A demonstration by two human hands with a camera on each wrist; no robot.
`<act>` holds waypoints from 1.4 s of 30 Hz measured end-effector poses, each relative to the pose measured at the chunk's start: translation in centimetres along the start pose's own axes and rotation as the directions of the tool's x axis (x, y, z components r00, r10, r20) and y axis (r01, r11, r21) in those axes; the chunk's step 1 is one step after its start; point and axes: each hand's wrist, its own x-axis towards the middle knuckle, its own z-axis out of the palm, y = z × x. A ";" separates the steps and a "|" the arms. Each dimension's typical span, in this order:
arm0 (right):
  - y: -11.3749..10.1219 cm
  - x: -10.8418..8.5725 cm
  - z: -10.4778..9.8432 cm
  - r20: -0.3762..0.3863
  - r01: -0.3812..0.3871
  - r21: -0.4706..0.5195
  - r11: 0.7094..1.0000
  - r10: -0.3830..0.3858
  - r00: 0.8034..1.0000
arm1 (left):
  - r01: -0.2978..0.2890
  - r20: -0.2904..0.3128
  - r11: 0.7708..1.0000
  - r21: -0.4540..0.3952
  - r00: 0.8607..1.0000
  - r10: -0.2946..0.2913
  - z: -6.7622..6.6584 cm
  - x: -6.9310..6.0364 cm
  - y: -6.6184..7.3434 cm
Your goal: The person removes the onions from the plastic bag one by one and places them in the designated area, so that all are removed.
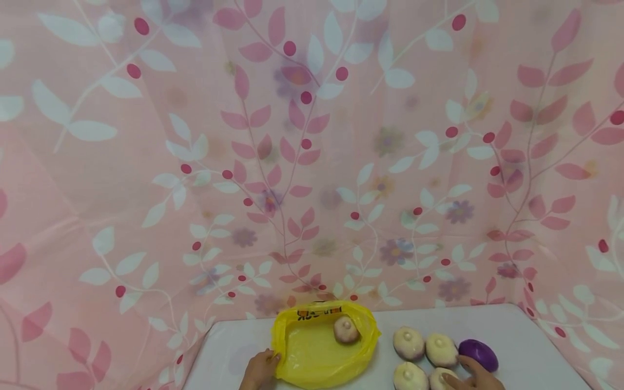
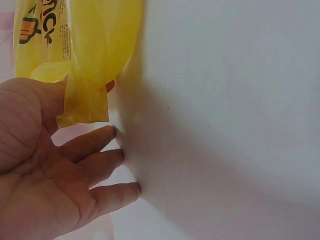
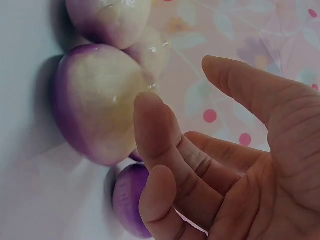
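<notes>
A yellow plastic bag (image 1: pixel 324 376) lies with its mouth spread wide on the table, and one cream-and-purple turnip (image 1: pixel 346 330) sits inside it. My left hand (image 1: pixel 259 371) pinches the bag's left rim; in the left wrist view the yellow film (image 2: pixel 87 102) passes between thumb and forefinger, the other fingers spread. Right of the bag, several turnips (image 1: pixel 409 343) stand close together, pale knobbed side up. My right hand (image 1: pixel 475 376) hovers at the nearest right turnip (image 3: pixel 100 105), thumb and fingers apart. Whether a fingertip touches it I cannot tell.
A glossy deep-purple round vegetable (image 1: pixel 479 355) lies at the right end of the group, beside my right hand. The white table (image 1: pixel 526 346) meets a pink leaf-patterned curtain (image 1: pixel 312 162) at the back and both sides.
</notes>
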 end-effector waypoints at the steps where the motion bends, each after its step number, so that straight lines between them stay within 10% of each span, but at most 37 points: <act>1: -0.3 0.0 -0.1 0.018 0.012 0.001 1.000 -0.012 1.000 | 0.001 0.001 1.000 -0.002 1.000 -0.001 0.0 0.0 0.0; 18: -4.4 -0.2 0.8 0.104 0.171 0.108 0.979 -0.182 0.978 | 0.062 0.014 0.998 -0.012 0.998 -0.062 0.1 0.0 0.1; 27: -6.9 0.1 1.8 0.038 0.168 0.047 0.985 -0.170 0.985 | 0.050 0.006 0.998 -0.024 0.999 -0.050 0.3 0.2 0.0; 42: -9.7 1.0 4.9 0.072 0.155 0.238 0.959 -0.177 0.982 | 0.086 0.014 0.996 -0.015 0.996 -0.086 0.3 0.1 0.3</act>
